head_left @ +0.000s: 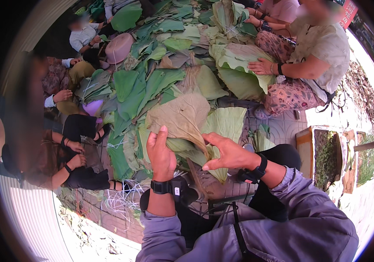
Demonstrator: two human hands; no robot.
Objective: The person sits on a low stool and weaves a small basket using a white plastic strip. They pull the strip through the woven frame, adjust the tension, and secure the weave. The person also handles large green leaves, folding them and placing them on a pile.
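I see the left hand (162, 156) gripping the brown leaf (179, 114), the right hand (230, 153) spread at its folded tip; pulling could tear it.

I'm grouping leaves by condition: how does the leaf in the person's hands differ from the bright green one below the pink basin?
Colour: the held leaf is dull brown; the green leaf is bright green.
Pose: the held leaf is raised, narrowing toward the right hand; the green leaf lies on the pile.
Shared: both are broad leaves.
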